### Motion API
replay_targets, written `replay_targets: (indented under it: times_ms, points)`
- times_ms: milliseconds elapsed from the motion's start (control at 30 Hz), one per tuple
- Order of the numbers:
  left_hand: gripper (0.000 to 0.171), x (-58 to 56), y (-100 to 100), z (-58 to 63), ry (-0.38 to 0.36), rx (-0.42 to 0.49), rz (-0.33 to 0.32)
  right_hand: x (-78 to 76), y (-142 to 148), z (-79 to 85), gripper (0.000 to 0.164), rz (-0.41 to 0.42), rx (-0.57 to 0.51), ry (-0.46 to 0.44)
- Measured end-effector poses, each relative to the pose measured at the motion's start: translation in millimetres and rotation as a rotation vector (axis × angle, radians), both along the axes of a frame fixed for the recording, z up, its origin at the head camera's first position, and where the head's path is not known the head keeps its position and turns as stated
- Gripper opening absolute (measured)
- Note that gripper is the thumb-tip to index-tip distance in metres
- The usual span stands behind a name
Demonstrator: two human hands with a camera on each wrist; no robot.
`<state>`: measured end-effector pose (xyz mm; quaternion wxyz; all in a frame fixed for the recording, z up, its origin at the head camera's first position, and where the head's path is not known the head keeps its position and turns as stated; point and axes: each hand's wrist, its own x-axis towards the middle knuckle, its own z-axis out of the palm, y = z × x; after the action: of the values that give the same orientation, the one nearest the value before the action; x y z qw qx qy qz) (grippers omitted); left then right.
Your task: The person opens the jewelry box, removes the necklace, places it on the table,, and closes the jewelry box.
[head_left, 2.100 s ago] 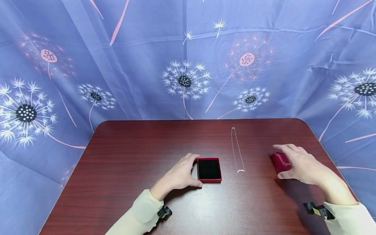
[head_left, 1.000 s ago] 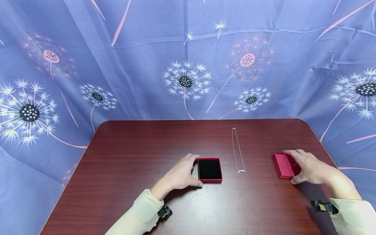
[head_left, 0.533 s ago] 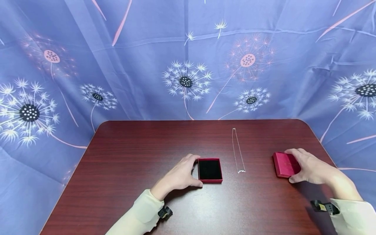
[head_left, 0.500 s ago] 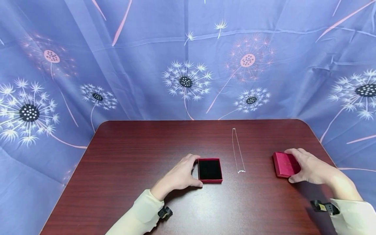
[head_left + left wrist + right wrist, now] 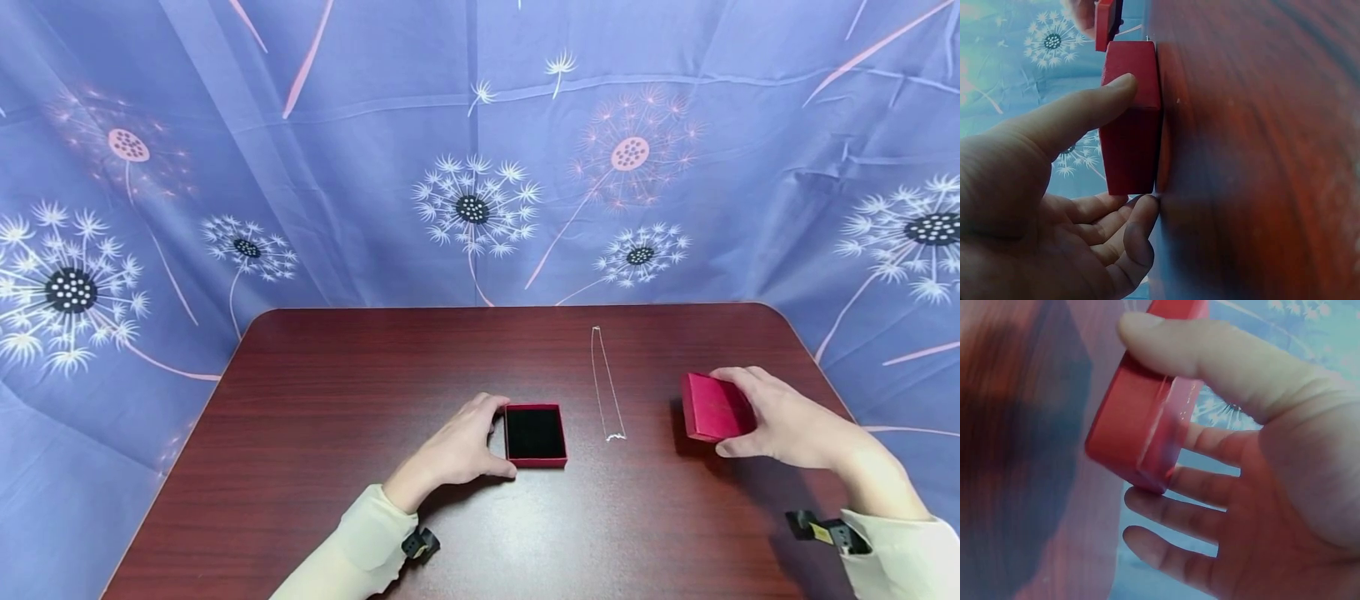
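In the head view my left hand [image 5: 461, 442] holds a small red jewelry box base [image 5: 536, 435] with a black lining, which stands on the table. The left wrist view has the thumb pressed on one side of the box base [image 5: 1132, 131] and the fingertips at the opposite side. My right hand [image 5: 787, 421] grips a red box lid [image 5: 712, 407] between thumb and fingers, raised a little over the table at the right. Close up in the right wrist view, the lid [image 5: 1129, 412] hangs tilted in that hand. A thin silver necklace [image 5: 615, 436] lies stretched out between the two hands.
The dark reddish wooden table [image 5: 337, 375] has rounded far corners. Behind it hangs a blue cloth [image 5: 360, 167] printed with dandelions. Each wrist wears a small black camera [image 5: 420, 544] on a strap.
My right hand has taken hold of the red lid and lifted it off the table, shifting it slightly left and away. The left hand, box base and necklace stay put.
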<state>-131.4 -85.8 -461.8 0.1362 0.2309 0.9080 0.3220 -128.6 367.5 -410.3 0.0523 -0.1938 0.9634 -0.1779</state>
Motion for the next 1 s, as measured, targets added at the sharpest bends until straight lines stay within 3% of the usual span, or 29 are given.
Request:
replay_targets:
  times_ms: [467,1000]
  points:
    - [0.094,0.0,0,0.1,0.000,-0.002,-0.001,5.5,-36,13.3,0.095,0.013,-0.062,0.025]
    - [0.093,-0.4,0,0.4,0.006,0.000,-0.007,0.2,-84,11.3,0.089,0.069,-0.098,0.065]
